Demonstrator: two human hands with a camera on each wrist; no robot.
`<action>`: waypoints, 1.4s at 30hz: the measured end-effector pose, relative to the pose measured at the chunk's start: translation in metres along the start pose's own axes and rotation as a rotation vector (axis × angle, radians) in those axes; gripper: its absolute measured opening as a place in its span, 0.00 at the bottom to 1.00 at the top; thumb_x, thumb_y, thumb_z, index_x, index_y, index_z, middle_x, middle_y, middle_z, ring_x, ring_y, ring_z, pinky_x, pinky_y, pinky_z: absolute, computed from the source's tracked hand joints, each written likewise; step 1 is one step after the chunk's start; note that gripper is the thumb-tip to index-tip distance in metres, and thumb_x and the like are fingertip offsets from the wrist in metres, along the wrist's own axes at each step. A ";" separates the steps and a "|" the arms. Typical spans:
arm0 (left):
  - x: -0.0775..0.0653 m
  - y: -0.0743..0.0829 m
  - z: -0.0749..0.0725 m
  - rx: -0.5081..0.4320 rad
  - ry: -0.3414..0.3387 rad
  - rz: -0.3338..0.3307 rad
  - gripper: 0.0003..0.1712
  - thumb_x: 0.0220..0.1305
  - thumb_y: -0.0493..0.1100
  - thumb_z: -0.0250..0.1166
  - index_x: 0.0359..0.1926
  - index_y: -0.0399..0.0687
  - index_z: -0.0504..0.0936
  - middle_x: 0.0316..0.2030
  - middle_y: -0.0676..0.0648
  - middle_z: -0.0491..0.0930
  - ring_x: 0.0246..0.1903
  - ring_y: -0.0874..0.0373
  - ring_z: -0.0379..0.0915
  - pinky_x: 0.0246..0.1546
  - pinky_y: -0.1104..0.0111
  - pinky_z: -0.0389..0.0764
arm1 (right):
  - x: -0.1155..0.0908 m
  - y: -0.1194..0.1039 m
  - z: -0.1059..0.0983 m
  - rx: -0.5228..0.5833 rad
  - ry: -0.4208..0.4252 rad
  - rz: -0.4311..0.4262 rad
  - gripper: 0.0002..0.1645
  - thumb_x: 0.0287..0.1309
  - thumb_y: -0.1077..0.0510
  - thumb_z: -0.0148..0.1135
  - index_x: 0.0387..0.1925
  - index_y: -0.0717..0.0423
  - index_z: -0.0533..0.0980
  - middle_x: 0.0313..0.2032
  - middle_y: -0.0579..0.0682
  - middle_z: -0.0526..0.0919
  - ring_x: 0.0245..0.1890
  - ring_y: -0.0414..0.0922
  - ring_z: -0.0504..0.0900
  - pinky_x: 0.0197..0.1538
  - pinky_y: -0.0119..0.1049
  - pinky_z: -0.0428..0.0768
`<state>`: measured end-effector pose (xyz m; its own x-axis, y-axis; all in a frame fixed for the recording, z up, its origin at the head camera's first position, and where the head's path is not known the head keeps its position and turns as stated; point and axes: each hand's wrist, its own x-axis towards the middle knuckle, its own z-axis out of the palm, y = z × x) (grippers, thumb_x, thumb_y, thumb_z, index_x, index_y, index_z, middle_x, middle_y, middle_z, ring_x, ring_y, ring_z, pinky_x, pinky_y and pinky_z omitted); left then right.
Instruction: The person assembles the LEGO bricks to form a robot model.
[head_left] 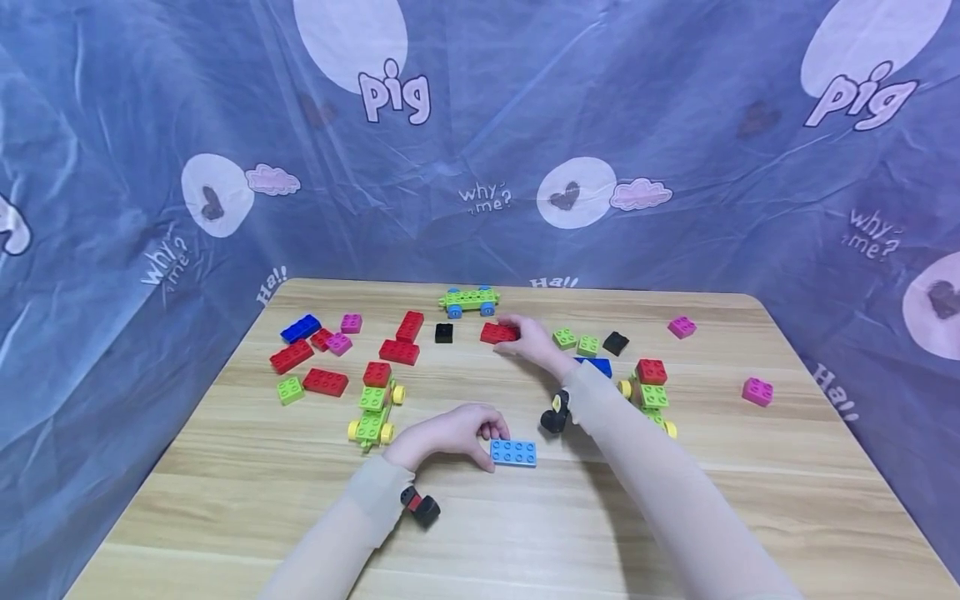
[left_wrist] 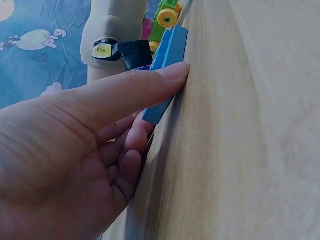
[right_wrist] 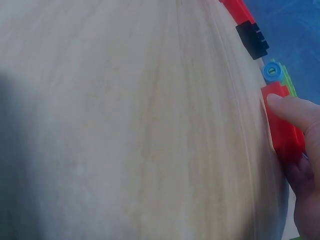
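Observation:
Near the middle front of the table, my left hand [head_left: 457, 433] pinches the left end of a light blue eight-stud brick [head_left: 513, 452]. In the left wrist view the thumb lies along the near side of that brick [left_wrist: 170, 50], with the other fingers curled at its end. Farther back, my right hand [head_left: 534, 343] grips a red brick [head_left: 498, 333] by its right end. The right wrist view has the thumb on the near face of this red brick [right_wrist: 281, 122]; the fingers behind it are mostly hidden.
A green car base with blue wheels [head_left: 469, 300] stands at the back. Yellow-wheeled cars with stacked bricks stand left [head_left: 372, 408] and right [head_left: 651, 393]. Loose red bricks [head_left: 325, 382], a black brick [head_left: 444, 333], green bricks [head_left: 588, 345] and pink bricks [head_left: 757, 391] lie around.

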<state>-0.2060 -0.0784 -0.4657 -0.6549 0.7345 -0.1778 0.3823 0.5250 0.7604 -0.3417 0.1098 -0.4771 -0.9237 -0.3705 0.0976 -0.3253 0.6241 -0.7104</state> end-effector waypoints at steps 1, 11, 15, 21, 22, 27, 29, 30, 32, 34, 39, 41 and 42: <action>0.000 0.000 0.000 -0.001 0.001 0.001 0.23 0.41 0.35 0.79 0.42 0.43 0.81 0.32 0.54 0.74 0.33 0.64 0.66 0.39 0.75 0.70 | 0.000 0.000 0.001 -0.004 -0.001 0.001 0.37 0.52 0.57 0.71 0.62 0.63 0.70 0.60 0.61 0.76 0.58 0.55 0.75 0.63 0.46 0.70; 0.000 0.000 0.000 0.001 0.003 -0.007 0.24 0.41 0.35 0.79 0.42 0.44 0.81 0.32 0.55 0.74 0.33 0.65 0.66 0.39 0.75 0.71 | 0.001 -0.002 0.003 -0.016 -0.011 0.018 0.31 0.53 0.60 0.68 0.60 0.60 0.73 0.56 0.61 0.78 0.51 0.54 0.78 0.57 0.46 0.74; 0.002 -0.001 0.001 0.000 0.002 -0.015 0.24 0.41 0.36 0.79 0.42 0.45 0.81 0.32 0.55 0.74 0.33 0.65 0.66 0.39 0.75 0.71 | -0.002 -0.003 0.001 -0.020 -0.005 0.008 0.30 0.52 0.61 0.68 0.59 0.62 0.74 0.55 0.62 0.79 0.51 0.54 0.78 0.58 0.46 0.74; 0.002 -0.001 0.001 -0.007 -0.003 -0.011 0.24 0.41 0.36 0.79 0.42 0.45 0.81 0.32 0.56 0.73 0.34 0.65 0.66 0.39 0.75 0.71 | -0.009 -0.006 -0.002 -0.004 0.005 0.029 0.30 0.52 0.61 0.68 0.58 0.61 0.75 0.53 0.60 0.80 0.49 0.53 0.79 0.56 0.46 0.75; 0.002 -0.001 0.001 -0.007 -0.003 -0.011 0.24 0.41 0.36 0.79 0.42 0.45 0.81 0.32 0.56 0.73 0.34 0.65 0.66 0.39 0.75 0.71 | -0.010 -0.007 -0.002 0.010 0.009 0.032 0.30 0.52 0.61 0.68 0.58 0.61 0.75 0.52 0.60 0.80 0.49 0.53 0.79 0.55 0.46 0.75; 0.002 -0.002 0.001 -0.005 -0.003 -0.008 0.24 0.40 0.36 0.79 0.42 0.45 0.81 0.33 0.56 0.74 0.34 0.65 0.67 0.40 0.75 0.71 | -0.018 -0.014 -0.002 0.062 0.032 0.026 0.29 0.51 0.61 0.69 0.57 0.60 0.75 0.52 0.59 0.81 0.49 0.53 0.79 0.55 0.46 0.76; 0.001 -0.002 0.000 -0.005 -0.004 -0.006 0.24 0.40 0.36 0.79 0.42 0.44 0.81 0.33 0.55 0.75 0.34 0.64 0.67 0.40 0.75 0.71 | -0.022 -0.018 -0.001 0.070 0.041 0.022 0.29 0.51 0.61 0.70 0.57 0.60 0.76 0.52 0.59 0.81 0.49 0.52 0.80 0.55 0.45 0.76; 0.001 -0.002 0.000 -0.004 -0.004 -0.005 0.24 0.40 0.36 0.78 0.42 0.44 0.80 0.33 0.55 0.75 0.34 0.64 0.67 0.40 0.74 0.71 | -0.024 -0.020 -0.001 0.072 0.046 0.024 0.29 0.51 0.61 0.70 0.56 0.60 0.76 0.52 0.59 0.81 0.49 0.52 0.80 0.55 0.45 0.76; 0.001 -0.002 -0.001 -0.005 -0.003 -0.001 0.24 0.40 0.36 0.78 0.42 0.43 0.80 0.34 0.54 0.76 0.34 0.64 0.67 0.40 0.74 0.72 | -0.030 -0.025 -0.001 0.074 0.054 0.024 0.29 0.51 0.60 0.70 0.57 0.59 0.76 0.51 0.58 0.81 0.48 0.51 0.80 0.54 0.45 0.76; 0.001 -0.001 -0.002 -0.001 -0.003 0.001 0.24 0.40 0.36 0.79 0.42 0.43 0.80 0.34 0.54 0.76 0.34 0.63 0.67 0.40 0.74 0.71 | -0.036 -0.030 -0.001 0.075 0.061 0.021 0.29 0.51 0.60 0.70 0.57 0.58 0.76 0.51 0.57 0.82 0.47 0.51 0.80 0.53 0.44 0.76; 0.000 -0.001 -0.002 0.003 -0.007 0.010 0.24 0.40 0.36 0.79 0.42 0.43 0.80 0.33 0.54 0.75 0.34 0.63 0.67 0.40 0.74 0.71 | -0.053 -0.043 -0.004 0.073 0.051 -0.022 0.29 0.50 0.60 0.70 0.56 0.58 0.76 0.49 0.57 0.83 0.43 0.49 0.80 0.48 0.41 0.76; 0.001 -0.001 -0.002 0.004 -0.008 0.012 0.24 0.40 0.36 0.79 0.42 0.42 0.80 0.33 0.54 0.75 0.34 0.64 0.67 0.40 0.74 0.71 | -0.061 -0.046 -0.006 0.079 0.041 -0.042 0.28 0.50 0.61 0.70 0.55 0.59 0.76 0.48 0.57 0.83 0.42 0.48 0.79 0.46 0.38 0.76; 0.001 -0.001 -0.002 0.002 -0.009 0.012 0.24 0.40 0.36 0.79 0.42 0.42 0.80 0.33 0.54 0.75 0.34 0.64 0.67 0.40 0.74 0.71 | -0.065 -0.048 -0.006 0.085 0.036 -0.054 0.27 0.50 0.62 0.70 0.55 0.60 0.76 0.47 0.57 0.83 0.41 0.48 0.79 0.45 0.37 0.76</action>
<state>-0.2080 -0.0793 -0.4658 -0.6443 0.7446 -0.1742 0.3917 0.5170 0.7611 -0.2675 0.1082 -0.4450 -0.9123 -0.3764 0.1611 -0.3580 0.5425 -0.7599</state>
